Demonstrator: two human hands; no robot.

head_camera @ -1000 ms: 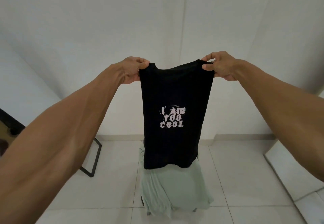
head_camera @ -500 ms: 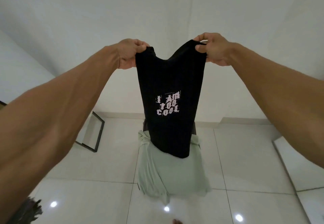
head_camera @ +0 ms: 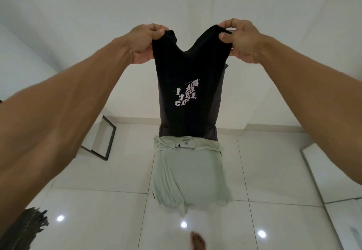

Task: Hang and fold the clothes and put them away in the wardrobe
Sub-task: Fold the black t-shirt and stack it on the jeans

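Held up in mid-air over a chair: black shirt, folded lengthwise into a narrow panel. White block lettering across the front, reading "I AM TOO COOL", tilted now rather than level as half a second ago. Ribbed fabric, with a greyer layer showing along the right side.

Pinched at the top left corner between curled fingers and thumb of the left hand. Gripped the same way at the top right corner by the right hand. Brought closer together than a second ago, leaving the top edge sagging in a deeper V between them. Lower edge down at the dark chair back and hard to tell apart from it, no longer hanging across the garment below as in the earlier frames.

Spread over the chair seat just beneath: pale green shirt, collar toward the wall, neck label uncovered since the last frame, front edge drooping off the seat in soft folds.

Underneath, glossy white floor tiles with bright spots of reflected light. To the left by the wall, a black frame standing on the tiles. At the bottom edge, a bare foot, more of it showing than before. In the bottom left corner, a dark heap of cloth. Along the right edge, a white panel.
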